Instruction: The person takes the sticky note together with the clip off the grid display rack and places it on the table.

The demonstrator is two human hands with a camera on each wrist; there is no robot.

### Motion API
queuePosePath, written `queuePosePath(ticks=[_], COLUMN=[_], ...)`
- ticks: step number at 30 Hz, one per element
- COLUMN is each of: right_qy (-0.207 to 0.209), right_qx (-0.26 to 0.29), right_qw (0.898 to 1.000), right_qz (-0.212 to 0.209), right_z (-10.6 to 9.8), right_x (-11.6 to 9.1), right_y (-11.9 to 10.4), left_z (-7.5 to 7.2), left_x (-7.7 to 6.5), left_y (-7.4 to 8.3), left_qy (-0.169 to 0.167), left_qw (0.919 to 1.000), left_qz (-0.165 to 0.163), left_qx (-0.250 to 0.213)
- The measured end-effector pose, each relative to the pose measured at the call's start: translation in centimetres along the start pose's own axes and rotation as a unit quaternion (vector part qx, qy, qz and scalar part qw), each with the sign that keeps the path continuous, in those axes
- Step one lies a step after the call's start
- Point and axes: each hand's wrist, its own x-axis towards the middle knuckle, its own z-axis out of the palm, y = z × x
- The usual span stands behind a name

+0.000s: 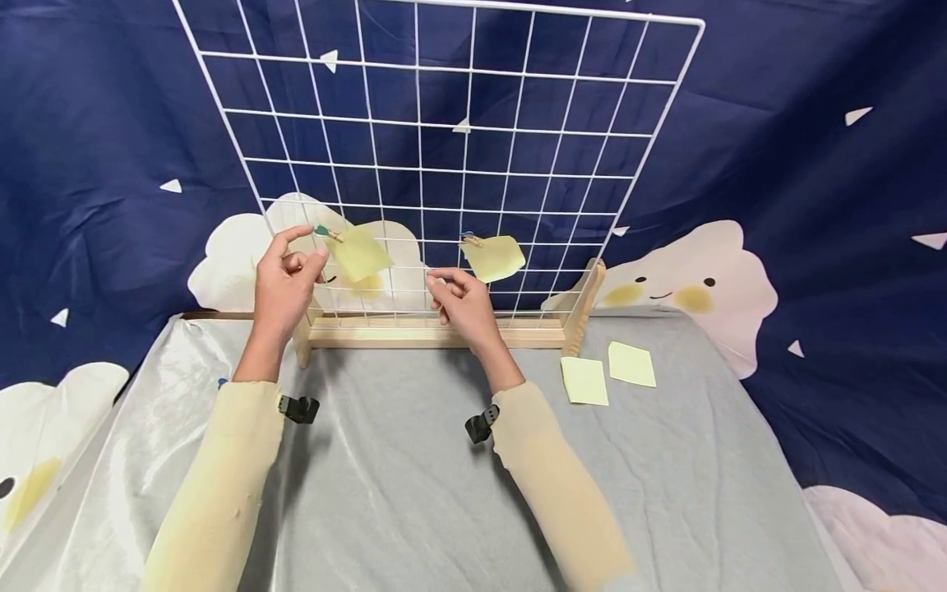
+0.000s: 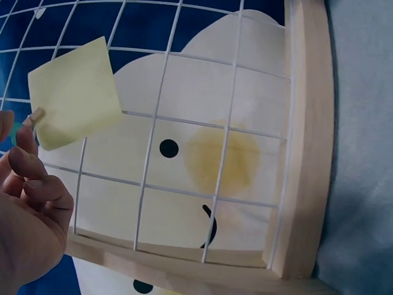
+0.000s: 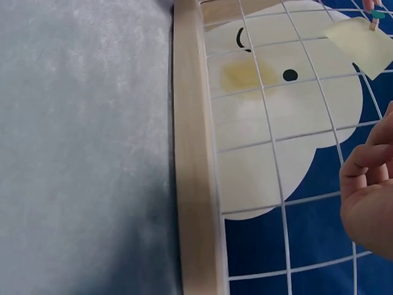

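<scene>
A yellow sticky note [image 1: 360,255] hangs tilted on the white wire grid [image 1: 420,170] from a small wooden clip [image 1: 335,236] with a green end. My left hand [image 1: 284,275] is right at that clip, its index fingertip by the green end and its thumb a little lower, with a gap between them. Another sticky note [image 1: 496,260] hangs to the right from a wooden clip [image 1: 473,241] with a blue end. Below and left of it, in front of the grid, my right hand [image 1: 464,304] has loosely bent fingers and holds nothing.
The grid stands in a wooden base [image 1: 436,337] at the back of a table with a grey cloth [image 1: 399,460]. Two sticky notes, one [image 1: 584,381] beside another [image 1: 632,364], lie to the right. A small blue item [image 1: 223,382] shows beside the left sleeve.
</scene>
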Motion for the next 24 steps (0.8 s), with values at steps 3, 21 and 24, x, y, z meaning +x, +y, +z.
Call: queuePosePath(ticks=[3,21,24], right_qy=[-0.007,-0.004,0.001], right_qx=[0.004,-0.081,-0.099], right_qw=[1.0,0.996,0.994], right_qz=[-0.016,-0.047,-0.041], right_z=[0.5,3.4,4.0], right_x=[0.3,1.9,2.0], right_y=[-0.3,-1.0,-1.1], left_z=[0.2,0.8,0.9], left_x=[0.6,2.7,2.8], left_y=[-0.5,-0.6,-0.5], left_qy=[-0.003,0.014,0.017], left_qw=[1.0,0.9866,0.9868], left_qz=[0.006,0.064,0.067], left_qx=[-0.001,0.15,0.147])
